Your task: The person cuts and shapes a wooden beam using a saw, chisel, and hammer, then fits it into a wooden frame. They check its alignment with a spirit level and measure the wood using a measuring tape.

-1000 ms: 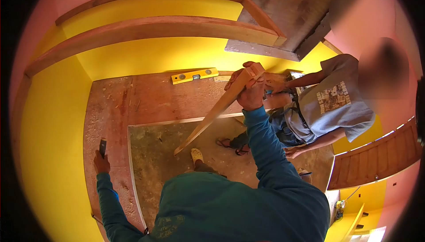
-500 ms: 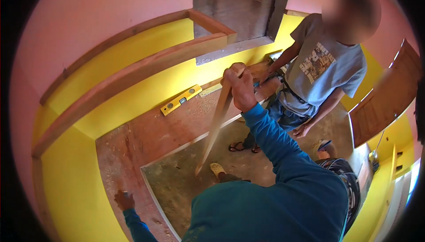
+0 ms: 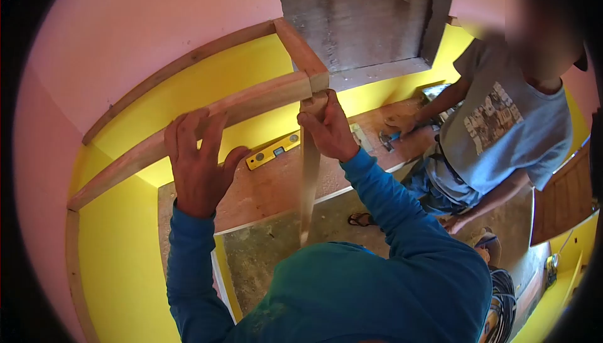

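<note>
At the far left, a wooden upright (image 3: 74, 261) stands against the yellow wall (image 3: 122, 230), and the frame's front rail (image 3: 264, 97) runs rightward from its top. The left hand (image 3: 200, 170) is unclenched, its fingers extended over the rail and its thumb spread out – gripping nothing that shows. Beyond it, a yellow spirit level (image 3: 272, 151) lies along the back edge of the low reddish-brown platform (image 3: 248, 195). Next comes the wooden post (image 3: 309, 180), its upper end just under the frame's right front corner; whether the two touch I cannot tell. The right hand (image 3: 330, 131) grasps the post near that end, fingers wrapped around it. Farther right, a co-worker in a grey T-shirt (image 3: 502, 117) has one hand (image 3: 404, 122) near a blue item (image 3: 394, 136) toward the platform's right end – the other hangs lowered. A coil of dark cable (image 3: 505, 299) sits at lower right.
</note>
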The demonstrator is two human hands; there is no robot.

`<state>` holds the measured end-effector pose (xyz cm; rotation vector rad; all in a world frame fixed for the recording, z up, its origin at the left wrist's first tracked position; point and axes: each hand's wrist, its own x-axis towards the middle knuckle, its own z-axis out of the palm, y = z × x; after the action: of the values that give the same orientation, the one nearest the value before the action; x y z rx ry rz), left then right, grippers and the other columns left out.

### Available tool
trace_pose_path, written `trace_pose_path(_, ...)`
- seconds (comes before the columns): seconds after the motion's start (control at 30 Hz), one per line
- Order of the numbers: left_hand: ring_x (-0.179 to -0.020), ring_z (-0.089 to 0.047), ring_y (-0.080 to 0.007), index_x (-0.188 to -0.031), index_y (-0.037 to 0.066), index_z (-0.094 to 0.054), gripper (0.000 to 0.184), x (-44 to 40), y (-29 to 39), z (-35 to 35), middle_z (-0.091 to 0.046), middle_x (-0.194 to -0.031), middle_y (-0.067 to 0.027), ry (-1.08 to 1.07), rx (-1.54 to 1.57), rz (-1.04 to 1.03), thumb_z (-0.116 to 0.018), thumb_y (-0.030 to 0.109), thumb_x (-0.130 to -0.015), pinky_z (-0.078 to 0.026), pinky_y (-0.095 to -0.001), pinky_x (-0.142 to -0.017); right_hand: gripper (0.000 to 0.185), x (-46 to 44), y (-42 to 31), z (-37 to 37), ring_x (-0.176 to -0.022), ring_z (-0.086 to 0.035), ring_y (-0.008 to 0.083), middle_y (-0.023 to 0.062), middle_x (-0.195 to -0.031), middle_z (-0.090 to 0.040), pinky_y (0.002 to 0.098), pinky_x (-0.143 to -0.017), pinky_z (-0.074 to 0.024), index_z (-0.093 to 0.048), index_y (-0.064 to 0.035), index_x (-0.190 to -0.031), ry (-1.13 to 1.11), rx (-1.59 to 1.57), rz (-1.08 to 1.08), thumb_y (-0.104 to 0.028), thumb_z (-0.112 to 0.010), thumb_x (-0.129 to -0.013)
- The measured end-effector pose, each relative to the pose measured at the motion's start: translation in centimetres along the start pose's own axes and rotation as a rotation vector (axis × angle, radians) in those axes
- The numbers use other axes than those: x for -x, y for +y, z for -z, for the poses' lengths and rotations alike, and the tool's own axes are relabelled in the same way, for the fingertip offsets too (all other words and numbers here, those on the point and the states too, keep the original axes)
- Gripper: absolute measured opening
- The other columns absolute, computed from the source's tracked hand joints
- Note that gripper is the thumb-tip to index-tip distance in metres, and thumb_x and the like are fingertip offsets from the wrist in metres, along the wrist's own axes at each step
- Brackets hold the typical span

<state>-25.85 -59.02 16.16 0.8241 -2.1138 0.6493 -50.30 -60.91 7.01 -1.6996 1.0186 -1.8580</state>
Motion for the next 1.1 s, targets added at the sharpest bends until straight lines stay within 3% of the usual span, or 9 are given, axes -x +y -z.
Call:
trace_pose_path(0.27,-0.100,-0.054,-0.0332,-0.119,0.007,-0.056,0.066,-3.7,-0.5,-2.7,-0.059,-0.108,-0.0135,-0.242,-0.012,0.015,-0.080,0.034,-0.064,-0.041,-0.0432,-0.089,0.046,-1.5,-0.5,1.1,-0.087,-0.065,0.0290,0.0193,-0.089,-0.062,0.0362,-0.074,-0.0503,-0.037,0.0059,-0.112,-0.086,0.076,0.024,-0.016,-0.066,-0.084)
trace_pose_path(0.37,-0.095,-0.057,-0.0333,-0.118,0.006,-0.057,0.064,-3.9,-0.5,-2.7,-0.061,-0.102,-0.0144,-0.218,-0.023,0.025,-0.078,0.038,-0.066,-0.042,-0.0422,-0.086,0.051,-2.2,-2.3,2.0,-0.092,-0.054,0.0167,0.0128,-0.099,-0.056,0.0313,-0.081,-0.0459,-0.038,0.0041,-0.119,-0.222,0.074,-0.156,-0.021,-0.065,-0.085)
trace_pose_path(0.47,-0.096,-0.057,-0.0336,-0.118,0.006,-0.056,0.064,-3.9,-0.7,-2.4,-0.060,-0.104,-0.0148,-0.279,-0.006,0.047,-0.078,0.039,-0.067,-0.044,-0.0425,-0.084,0.048,-2.4,-1.8,2.1,-0.087,-0.056,0.0173,0.0123,-0.092,-0.058,0.0313,-0.078,-0.0474,-0.039,0.0038,-0.115,-0.205,0.170,-0.027,-0.019,-0.067,-0.083)
trace_pose_path(0.57,-0.096,-0.057,-0.0343,-0.117,0.005,-0.056,0.066,-5.1,0.4,-2.2,-0.060,-0.105,-0.0150,-0.343,0.014,0.049,-0.079,0.039,-0.066,-0.045,-0.0429,-0.083,0.051,-2.4,-1.5,2.0,-0.088,-0.065,0.0284,0.0182,-0.091,-0.062,0.0352,-0.075,-0.0511,-0.037,0.0045,-0.115,-0.209,0.114,-0.023,-0.017,-0.070,-0.081)
trace_pose_path(0.6,-0.098,-0.056,-0.0341,-0.119,0.004,-0.055,0.067,-5.5,0.7,-2.9,-0.060,-0.107,-0.0155,-0.287,0.043,-0.063,-0.078,0.039,-0.066,-0.045,-0.0429,-0.083,0.052,-2.3,-1.2,1.7,-0.089,-0.065,0.0283,0.0180,-0.092,-0.062,0.0348,-0.076,-0.0513,-0.038,0.0037,-0.115,-0.184,0.051,-0.031,-0.017,-0.071,-0.080)
trace_pose_path(0.7,-0.093,-0.059,-0.0325,-0.112,0.003,-0.057,0.064,-8.1,3.9,-4.4,-0.062,-0.102,-0.0155,-0.257,0.099,-0.052,-0.078,0.041,-0.066,-0.048,-0.0416,-0.077,0.054,-1.3,0.3,0.6,-0.089,-0.065,0.0279,0.0173,-0.093,-0.063,0.0338,-0.076,-0.0519,-0.041,0.0012,-0.115,-0.101,-0.055,-0.017,-0.017,-0.074,-0.076)
trace_pose_path(0.8,-0.084,-0.063,-0.0316,-0.104,0.003,-0.058,0.060,-10.3,5.6,-5.4,-0.065,-0.092,-0.0147,-0.575,0.031,0.091,-0.078,0.044,-0.064,-0.050,-0.0407,-0.069,0.055,-0.9,1.1,-0.4,-0.083,-0.067,0.0284,0.0167,-0.091,-0.064,0.0346,-0.070,-0.0529,-0.047,-0.0014,-0.112,-0.027,0.084,0.019,-0.016,-0.076,-0.068)
trace_pose_path(0.9,-0.075,-0.064,-0.0327,-0.097,0.003,-0.058,0.058,-10.4,5.4,-5.6,-0.065,-0.081,-0.0144,-0.481,0.074,0.033,-0.078,0.045,-0.063,-0.050,-0.0417,-0.062,0.052,-1.0,1.8,-0.1,-0.082,-0.062,0.0157,0.0102,-0.092,-0.063,0.0312,-0.070,-0.0516,-0.048,-0.0015,-0.112,-0.075,0.101,-0.068,-0.011,-0.074,-0.068)
trace_pose_path(1.1,-0.076,-0.063,-0.0322,-0.093,0.004,-0.057,0.045,-10.7,4.1,-5.3,-0.064,-0.080,-0.0143,-0.516,0.200,-0.061,-0.077,0.035,-0.067,-0.049,-0.0407,-0.065,0.047,-1.3,1.0,0.4,-0.071,-0.064,0.0224,0.0139,-0.081,-0.063,0.0337,-0.064,-0.0512,-0.049,-0.0002,-0.106,-0.082,0.159,-0.066,-0.010,-0.072,-0.067)
